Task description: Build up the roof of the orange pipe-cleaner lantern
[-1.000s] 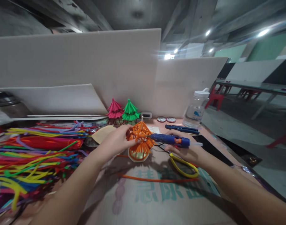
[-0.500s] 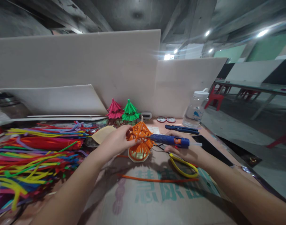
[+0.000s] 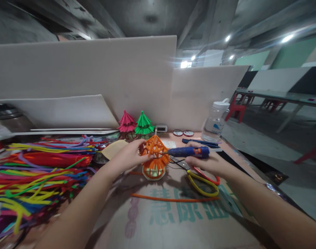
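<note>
An orange pipe-cleaner pavilion (image 3: 156,162) with a pointed roof frame and a pale octagonal base stands in the middle of the table. My left hand (image 3: 133,152) is closed on the left side of its roof, thumb and fingers pinching the frame. In my right hand (image 3: 203,160) lies a blue hot glue gun (image 3: 186,152), a glue stick poking out of its back end. The gun's nozzle points left and meets or nearly meets the orange roof; contact is hard to tell. Scissors (image 3: 203,185) with yellow and red handles lie under my right hand.
Many coloured pipe cleaners (image 3: 44,176) cover the left side. Pink (image 3: 127,122) and green (image 3: 143,123) pavilions stand behind. A single orange pipe cleaner (image 3: 173,199) lies in front on cardboard. A water bottle (image 3: 215,121) and dark blue tool (image 3: 201,143) are at the right.
My right hand and the glue gun have shifted slightly up, showing more of the scissors' red handle and blades. My left hand keeps its hold on the orange pavilion.
</note>
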`<state>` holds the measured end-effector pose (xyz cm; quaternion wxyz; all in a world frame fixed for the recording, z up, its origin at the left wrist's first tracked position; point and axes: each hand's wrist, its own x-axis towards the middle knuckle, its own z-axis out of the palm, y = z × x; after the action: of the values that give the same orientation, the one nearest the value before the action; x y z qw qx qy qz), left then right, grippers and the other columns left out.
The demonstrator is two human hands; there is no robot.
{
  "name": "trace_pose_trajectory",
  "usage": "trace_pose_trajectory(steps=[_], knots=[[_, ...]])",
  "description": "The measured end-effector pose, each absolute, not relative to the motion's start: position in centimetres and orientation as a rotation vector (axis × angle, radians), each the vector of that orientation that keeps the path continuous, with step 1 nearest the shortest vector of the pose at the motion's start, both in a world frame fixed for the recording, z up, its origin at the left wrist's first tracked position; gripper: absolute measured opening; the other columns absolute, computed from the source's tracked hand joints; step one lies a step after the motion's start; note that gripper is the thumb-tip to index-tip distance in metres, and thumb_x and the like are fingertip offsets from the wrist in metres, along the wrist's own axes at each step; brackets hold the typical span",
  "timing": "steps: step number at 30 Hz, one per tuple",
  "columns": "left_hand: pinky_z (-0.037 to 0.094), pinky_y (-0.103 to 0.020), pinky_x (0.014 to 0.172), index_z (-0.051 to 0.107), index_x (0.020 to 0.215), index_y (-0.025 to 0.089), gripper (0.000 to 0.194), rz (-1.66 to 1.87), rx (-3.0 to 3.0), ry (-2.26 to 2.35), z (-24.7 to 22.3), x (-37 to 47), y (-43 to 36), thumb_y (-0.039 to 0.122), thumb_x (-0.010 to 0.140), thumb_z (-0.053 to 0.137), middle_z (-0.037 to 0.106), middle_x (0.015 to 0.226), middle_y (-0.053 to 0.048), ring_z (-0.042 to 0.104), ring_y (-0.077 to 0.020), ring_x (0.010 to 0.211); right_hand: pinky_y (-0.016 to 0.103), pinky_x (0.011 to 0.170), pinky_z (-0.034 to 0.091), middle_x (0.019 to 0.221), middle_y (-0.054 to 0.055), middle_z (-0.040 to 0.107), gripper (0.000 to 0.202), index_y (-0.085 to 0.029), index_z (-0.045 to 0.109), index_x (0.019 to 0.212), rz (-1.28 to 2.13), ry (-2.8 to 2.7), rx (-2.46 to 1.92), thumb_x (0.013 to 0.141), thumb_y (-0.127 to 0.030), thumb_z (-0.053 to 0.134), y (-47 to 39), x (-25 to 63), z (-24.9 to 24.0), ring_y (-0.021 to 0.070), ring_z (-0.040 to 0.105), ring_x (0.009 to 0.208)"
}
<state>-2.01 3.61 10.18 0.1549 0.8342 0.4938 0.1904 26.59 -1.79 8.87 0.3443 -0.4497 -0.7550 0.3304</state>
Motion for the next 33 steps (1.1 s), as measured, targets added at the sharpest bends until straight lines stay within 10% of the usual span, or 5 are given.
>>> trace_pose_trajectory(steps=[11, 15, 25, 33], knots=[[0.043, -0.024, 0.063, 0.063, 0.112, 0.022, 0.047, 0.527, 2.347, 1.197, 9.6, -1.5, 3.3, 0.053, 0.076, 0.065, 0.069, 0.085, -0.002, 0.062, -0.0202, 0.075, 0.034, 0.073, 0.053, 0.082, 0.006, 0.072, 0.021, -0.013, 0.07, 0.085, 0.738, -1.669, -1.566, 0.078, -0.032, 0.075, 9.1, 27.5, 3.3, 0.0227, 0.066, 0.08], [0.046, -0.025, 0.069, 0.057, 0.131, 0.024, 0.056, 0.477, 2.348, 1.264, 10.6, -3.3, 3.4, 0.046, 0.079, 0.062, 0.07, 0.091, -0.003, 0.064, -0.0208, 0.082, 0.037, 0.078, 0.056, 0.106, 0.007, 0.067, 0.026, -0.013, 0.064, 0.11, 0.772, -1.704, -1.631, 0.093, -0.033, 0.063, 12.3, 26.4, 1.0, 0.0193, 0.066, 0.09], [0.028, -0.025, 0.044, 0.07, 0.089, 0.022, 0.043, 1.095, 1.614, 1.056, 15.6, -4.9, 0.7, 0.061, 0.077, 0.061, 0.046, 0.057, 0.002, 0.032, -0.0101, 0.045, 0.041, 0.093, 0.049, 0.107, 0.013, 0.069, 0.04, -0.01, 0.063, 0.114, 0.541, -1.777, -1.545, 0.077, -0.02, 0.076, 11.4, 27.9, -0.5, 0.025, 0.065, 0.099], [0.031, -0.022, 0.045, 0.076, 0.087, 0.019, 0.035, 1.152, 1.452, 0.79, 15.0, -2.6, -1.2, 0.051, 0.073, 0.076, 0.044, 0.056, 0.003, 0.038, -0.0089, 0.051, 0.047, 0.099, 0.043, 0.113, 0.016, 0.064, 0.029, -0.012, 0.062, 0.111, 0.148, -1.592, -1.392, 0.085, -0.023, 0.058, 6.1, 30.0, 2.4, 0.0278, 0.058, 0.11]])
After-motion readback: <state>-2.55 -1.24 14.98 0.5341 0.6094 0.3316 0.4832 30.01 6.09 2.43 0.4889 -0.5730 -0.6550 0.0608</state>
